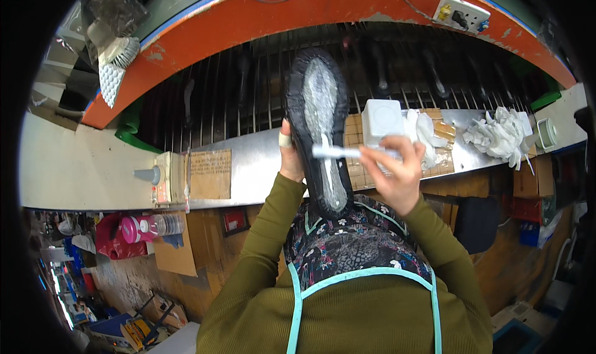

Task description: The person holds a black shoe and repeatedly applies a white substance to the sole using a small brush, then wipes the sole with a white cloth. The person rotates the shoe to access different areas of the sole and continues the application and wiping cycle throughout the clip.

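left hand (290, 158) grips shoe (320, 118); right hand (394, 171) brushes sole.

Bare steel shelf (261, 167) lies open left of the shoe (320, 124); white box (382, 121) crowds right.

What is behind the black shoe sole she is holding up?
Behind the shoe sole runs a dark rack of metal bars below an orange frame. The left hand grips its edge; the right hand holds a white brush across it. The bench directly behind is covered.
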Action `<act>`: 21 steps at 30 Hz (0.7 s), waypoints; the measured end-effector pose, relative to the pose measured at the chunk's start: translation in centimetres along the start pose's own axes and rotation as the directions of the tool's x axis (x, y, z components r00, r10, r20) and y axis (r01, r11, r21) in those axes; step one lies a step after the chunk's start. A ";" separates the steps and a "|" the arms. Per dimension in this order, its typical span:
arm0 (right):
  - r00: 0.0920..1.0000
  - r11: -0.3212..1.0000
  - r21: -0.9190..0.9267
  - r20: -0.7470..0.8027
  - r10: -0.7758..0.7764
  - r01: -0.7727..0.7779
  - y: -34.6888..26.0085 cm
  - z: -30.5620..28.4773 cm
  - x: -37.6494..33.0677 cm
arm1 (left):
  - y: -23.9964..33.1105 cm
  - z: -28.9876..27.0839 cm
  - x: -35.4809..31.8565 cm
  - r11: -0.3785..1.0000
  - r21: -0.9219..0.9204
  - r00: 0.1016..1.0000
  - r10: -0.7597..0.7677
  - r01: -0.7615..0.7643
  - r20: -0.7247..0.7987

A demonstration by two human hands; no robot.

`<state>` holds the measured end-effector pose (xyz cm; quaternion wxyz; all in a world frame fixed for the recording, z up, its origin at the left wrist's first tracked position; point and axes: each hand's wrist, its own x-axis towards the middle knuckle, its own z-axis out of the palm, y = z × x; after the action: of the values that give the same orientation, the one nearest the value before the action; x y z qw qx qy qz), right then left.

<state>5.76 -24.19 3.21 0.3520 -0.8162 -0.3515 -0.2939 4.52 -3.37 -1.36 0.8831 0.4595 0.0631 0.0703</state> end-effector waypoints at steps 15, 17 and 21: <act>0.975 0.999 -0.028 -0.219 0.026 -0.033 5.1 1.9 9.1 | -0.4 -2.6 0.3 0.960 -0.261 0.985 -0.056 0.097 0.163; 0.966 0.996 -0.084 -0.257 -0.021 -0.001 5.2 2.0 8.9 | -0.7 -2.8 0.4 0.969 -0.233 0.991 -0.051 0.079 0.121; 0.981 0.986 -0.168 -0.195 -0.019 -0.014 3.0 3.5 4.6 | -1.9 -5.2 0.9 0.942 -0.333 0.995 -0.006 0.038 0.096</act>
<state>11.55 -21.26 3.40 0.3142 -0.8097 -0.2903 -0.4018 4.56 -0.09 -5.92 0.9511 0.3048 0.0142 0.0486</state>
